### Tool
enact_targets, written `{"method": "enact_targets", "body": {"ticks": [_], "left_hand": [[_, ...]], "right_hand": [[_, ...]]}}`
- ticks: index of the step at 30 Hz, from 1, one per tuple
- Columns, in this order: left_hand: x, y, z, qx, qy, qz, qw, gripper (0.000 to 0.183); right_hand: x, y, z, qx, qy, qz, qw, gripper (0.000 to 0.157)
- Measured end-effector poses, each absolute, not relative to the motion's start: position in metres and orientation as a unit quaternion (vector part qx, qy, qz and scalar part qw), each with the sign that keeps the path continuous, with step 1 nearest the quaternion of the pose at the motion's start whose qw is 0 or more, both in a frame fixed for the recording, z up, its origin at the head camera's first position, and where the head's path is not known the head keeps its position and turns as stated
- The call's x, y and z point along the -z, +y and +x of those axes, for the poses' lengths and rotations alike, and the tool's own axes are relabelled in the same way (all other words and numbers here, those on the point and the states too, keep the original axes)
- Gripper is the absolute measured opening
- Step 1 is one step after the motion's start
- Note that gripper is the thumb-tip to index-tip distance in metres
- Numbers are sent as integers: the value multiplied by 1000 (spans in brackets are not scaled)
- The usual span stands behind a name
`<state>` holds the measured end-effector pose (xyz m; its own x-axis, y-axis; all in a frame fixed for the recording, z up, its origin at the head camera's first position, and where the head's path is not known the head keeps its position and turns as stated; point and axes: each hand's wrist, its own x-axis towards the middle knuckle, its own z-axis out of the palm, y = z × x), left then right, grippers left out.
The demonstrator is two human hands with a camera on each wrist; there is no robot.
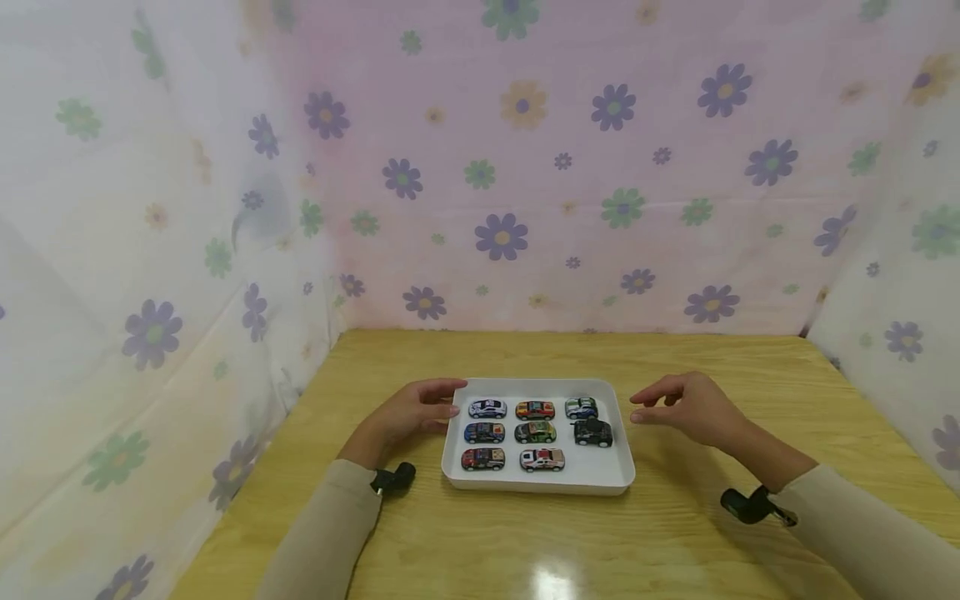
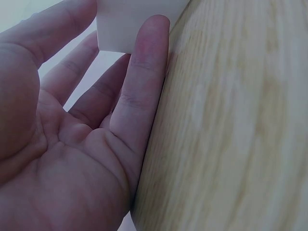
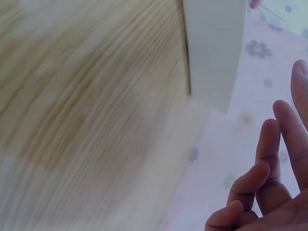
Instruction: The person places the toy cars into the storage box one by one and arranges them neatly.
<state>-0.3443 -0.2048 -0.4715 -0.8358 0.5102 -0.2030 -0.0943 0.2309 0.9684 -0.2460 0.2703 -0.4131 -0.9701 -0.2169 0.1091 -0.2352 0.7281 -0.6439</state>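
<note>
A white rectangular tray rests on the wooden table, holding several small toy cars in rows. Among them are a white and blue car, a green car, a white and red car and a taller black car on the right. My left hand lies against the tray's left side, its fingers fairly straight and touching the wall. On the other side, my right hand hovers just off the tray's right edge, fingers loosely bent with nothing in them.
The wooden table extends around the tray on all sides. A flowered curtain stands behind it and along both sides. Each wrist carries a small black camera mount, one on the left and one on the right.
</note>
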Motion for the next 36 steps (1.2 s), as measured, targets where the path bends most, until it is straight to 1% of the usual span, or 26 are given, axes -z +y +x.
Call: {"method": "enact_targets", "body": {"ticks": [3,7,17,21,26,29,36], "left_hand": [[472,-207,-342,-603,744,141,250,53],[471,-207,-340,-603,743,147,249,52],[469,-208,-342,-602,745,133,254,55],[469,-207,-344,-601,745,136,256,55],[472,-208,-344,-603,741,139,260,53],[473,-208,-343,-603,740,139,264,53],[471,-208,-342,-599,748,140,250,51]], "right_hand": [[413,286,-237,-329,-936,121,24,38],[410,311,-223,-315,-941,121,34,35],[414,371,-195,-309,-942,125,31,33],[420,392,-187,-293,-949,114,25,35],[435,416,-176,-279,-957,75,39,36],[442,427,-170,-275,-960,52,30,39],[449,446,-165,-269,-962,45,-34,55]]}}
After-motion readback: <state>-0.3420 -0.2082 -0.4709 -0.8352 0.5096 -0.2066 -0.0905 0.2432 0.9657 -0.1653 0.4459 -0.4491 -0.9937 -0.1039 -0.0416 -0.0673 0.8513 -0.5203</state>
